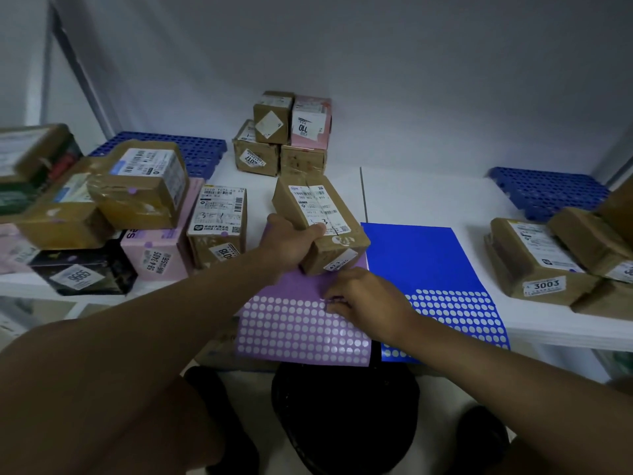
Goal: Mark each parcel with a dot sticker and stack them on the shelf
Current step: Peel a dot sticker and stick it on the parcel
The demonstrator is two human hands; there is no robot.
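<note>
Gripping a brown parcel [320,222] near the shelf's [428,200] front edge, the left hand [291,243] tilts it above the purple sticker sheet [301,323]; the right hand [363,299] pinches at that sheet's dots; a blue sheet [424,262] lies alongside.

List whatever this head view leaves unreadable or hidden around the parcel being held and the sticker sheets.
- Right hand fingertips on the purple sticker sheet: curled under, so whether a dot is pinched cannot be told.
- Held parcel: label text too small and blurred; the left hand covers its near left side.
- Blue sticker sheet: the right forearm hides its lower left.
</note>
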